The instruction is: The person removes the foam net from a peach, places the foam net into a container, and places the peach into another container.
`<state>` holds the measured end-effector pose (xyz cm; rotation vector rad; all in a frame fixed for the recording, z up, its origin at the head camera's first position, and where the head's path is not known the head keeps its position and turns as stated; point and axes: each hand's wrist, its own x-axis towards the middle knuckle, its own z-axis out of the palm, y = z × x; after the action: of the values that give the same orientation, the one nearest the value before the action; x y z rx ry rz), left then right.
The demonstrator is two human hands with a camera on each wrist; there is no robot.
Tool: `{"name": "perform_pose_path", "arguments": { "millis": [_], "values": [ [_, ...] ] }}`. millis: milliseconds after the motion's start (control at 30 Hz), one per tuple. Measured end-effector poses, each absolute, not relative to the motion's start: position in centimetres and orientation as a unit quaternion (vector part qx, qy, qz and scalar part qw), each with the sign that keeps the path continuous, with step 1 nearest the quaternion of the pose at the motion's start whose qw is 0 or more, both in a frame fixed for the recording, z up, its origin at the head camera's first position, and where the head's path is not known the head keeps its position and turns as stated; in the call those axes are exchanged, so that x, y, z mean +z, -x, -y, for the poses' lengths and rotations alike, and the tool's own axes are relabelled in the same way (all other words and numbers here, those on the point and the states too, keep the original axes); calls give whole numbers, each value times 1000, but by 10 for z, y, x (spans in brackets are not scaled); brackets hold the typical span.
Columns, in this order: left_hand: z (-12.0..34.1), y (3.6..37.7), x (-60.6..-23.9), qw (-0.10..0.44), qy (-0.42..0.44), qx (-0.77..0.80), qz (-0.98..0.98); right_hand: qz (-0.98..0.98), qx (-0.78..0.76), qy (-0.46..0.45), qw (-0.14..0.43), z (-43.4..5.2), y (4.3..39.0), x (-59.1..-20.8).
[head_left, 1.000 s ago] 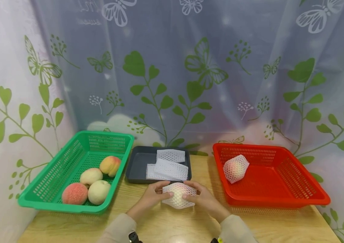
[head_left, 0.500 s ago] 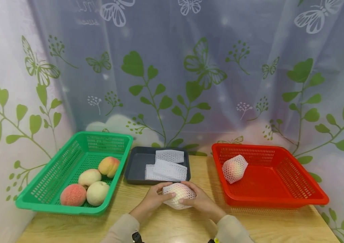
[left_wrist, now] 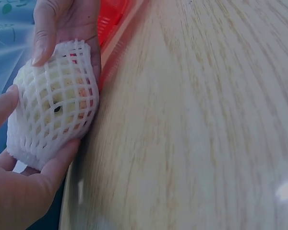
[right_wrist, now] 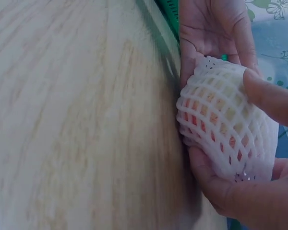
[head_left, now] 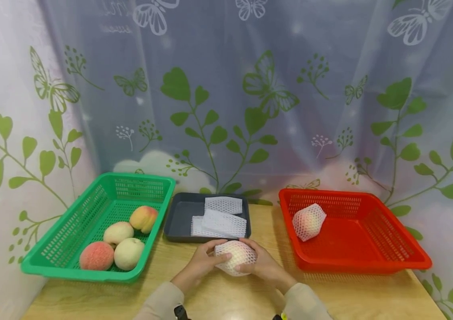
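Observation:
A peach in a white foam net sleeve (head_left: pixel 236 258) is held between both hands over the front of the table. My left hand (head_left: pixel 202 263) grips its left side, thumb on the near face, and my right hand (head_left: pixel 264 264) grips the right side the same way. In the left wrist view the netting (left_wrist: pixel 55 105) covers the fruit, and a dark spot shows through the mesh. Pale and reddish skin shows through the net (right_wrist: pixel 225 115) in the right wrist view. Just behind the hands, a dark grey tray (head_left: pixel 182 222) holds several flat white foam nets (head_left: pixel 224 223).
On the left a green basket (head_left: pixel 36 266) holds several bare peaches (head_left: pixel 129 254). A red basket (head_left: pixel 364 262) stands on the right, with one netted peach (head_left: pixel 308 222) at its left side. A patterned curtain (head_left: pixel 218 89) hangs behind the wooden table (head_left: pixel 218 302).
Both hands have shifted slightly around the netted peach, and the net's loose ends look tucked closer to the fruit. The baskets and tray stay as they were.

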<state>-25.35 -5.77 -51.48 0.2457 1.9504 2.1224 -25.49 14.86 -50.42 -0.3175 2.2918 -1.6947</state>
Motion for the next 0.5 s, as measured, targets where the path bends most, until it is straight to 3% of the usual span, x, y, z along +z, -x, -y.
{"name": "perform_pose_path", "arguments": {
  "millis": [500],
  "values": [
    [58, 254, -490, 92, -89, 708, -695, -747, -638, 134, 127, -155, 247, -483]
  ]
}}
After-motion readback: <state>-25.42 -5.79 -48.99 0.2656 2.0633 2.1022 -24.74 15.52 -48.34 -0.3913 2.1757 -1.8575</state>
